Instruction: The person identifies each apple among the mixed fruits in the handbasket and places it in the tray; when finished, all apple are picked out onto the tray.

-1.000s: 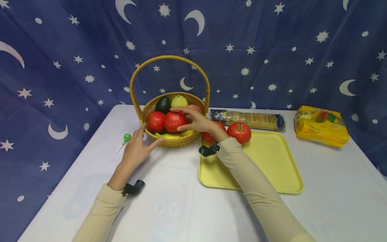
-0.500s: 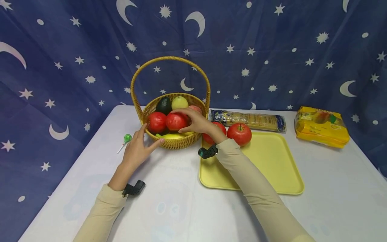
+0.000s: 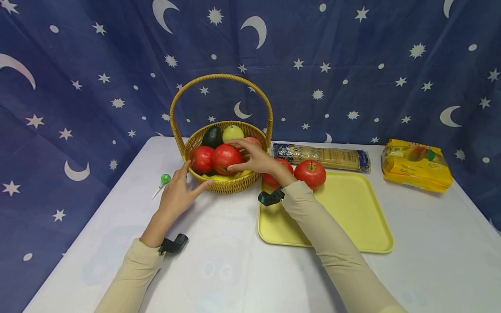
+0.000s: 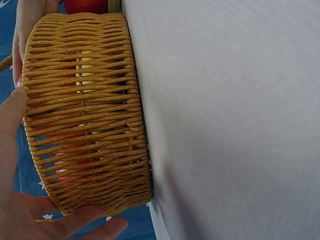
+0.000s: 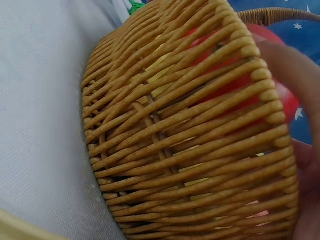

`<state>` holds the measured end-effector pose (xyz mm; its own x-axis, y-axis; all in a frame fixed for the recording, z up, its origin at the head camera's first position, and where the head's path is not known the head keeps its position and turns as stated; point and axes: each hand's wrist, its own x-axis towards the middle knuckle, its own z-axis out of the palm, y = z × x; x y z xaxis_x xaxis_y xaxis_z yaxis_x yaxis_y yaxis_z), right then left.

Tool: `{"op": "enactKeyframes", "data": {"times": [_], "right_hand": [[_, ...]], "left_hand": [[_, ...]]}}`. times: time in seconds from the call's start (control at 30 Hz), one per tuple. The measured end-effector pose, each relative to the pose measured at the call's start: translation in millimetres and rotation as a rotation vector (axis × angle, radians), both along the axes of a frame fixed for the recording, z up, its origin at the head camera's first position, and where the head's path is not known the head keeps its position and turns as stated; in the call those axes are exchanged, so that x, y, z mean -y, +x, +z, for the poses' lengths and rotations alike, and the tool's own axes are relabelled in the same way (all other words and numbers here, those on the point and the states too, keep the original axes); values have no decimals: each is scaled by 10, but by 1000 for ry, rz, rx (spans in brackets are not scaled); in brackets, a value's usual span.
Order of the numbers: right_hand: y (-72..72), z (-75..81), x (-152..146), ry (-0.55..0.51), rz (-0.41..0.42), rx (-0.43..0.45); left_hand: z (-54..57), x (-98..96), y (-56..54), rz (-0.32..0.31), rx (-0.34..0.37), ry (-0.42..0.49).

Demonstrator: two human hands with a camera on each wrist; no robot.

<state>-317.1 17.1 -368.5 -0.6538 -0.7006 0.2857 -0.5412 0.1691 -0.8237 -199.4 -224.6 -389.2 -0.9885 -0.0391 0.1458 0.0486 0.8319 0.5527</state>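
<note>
A starry curtain [image 3: 336, 78] backs the white table [image 3: 227, 282] and basket [image 3: 231, 187].

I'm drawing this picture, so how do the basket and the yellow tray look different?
The basket is woven with gaps, while the tray looks smooth and solid. The basket is deep with a tall curved handle; the tray is shallow and shows no handle. The basket is golden brown, but the tray is pale yellow. Both sit on the table and carry red fruit.
</note>
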Motion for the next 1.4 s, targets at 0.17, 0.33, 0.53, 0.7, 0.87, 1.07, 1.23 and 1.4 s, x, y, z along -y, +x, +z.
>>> {"op": "enactKeyframes", "data": {"times": [0.17, 0.33, 0.53, 0.7, 0.87, 1.07, 1.23, 1.4], "right_hand": [[13, 5, -9, 5, -6, 35], [35, 4, -11, 15, 13, 123], [59, 5, -8, 41, 55, 112], [51, 8, -11, 55, 32, 37], [29, 15, -25, 32, 7, 18], [6, 4, -30, 24, 73, -42], [13, -14, -16, 78, 35, -95], [8, -30, 3, 127, 4, -199]], "left_hand": [[-3, 3, -6, -1, -4, -6], [-7, 1, -4, -3, 2, -2], [-6, -1, -6, -4, -1, -6], [-5, 0, -7, -4, -3, -11], [-7, -2, -1, -6, -8, -11], [-1, -6, 11, -12, -7, -9], [5, -9, 13, -10, -2, -6], [2, -6, 4, -7, -8, -3]]}}
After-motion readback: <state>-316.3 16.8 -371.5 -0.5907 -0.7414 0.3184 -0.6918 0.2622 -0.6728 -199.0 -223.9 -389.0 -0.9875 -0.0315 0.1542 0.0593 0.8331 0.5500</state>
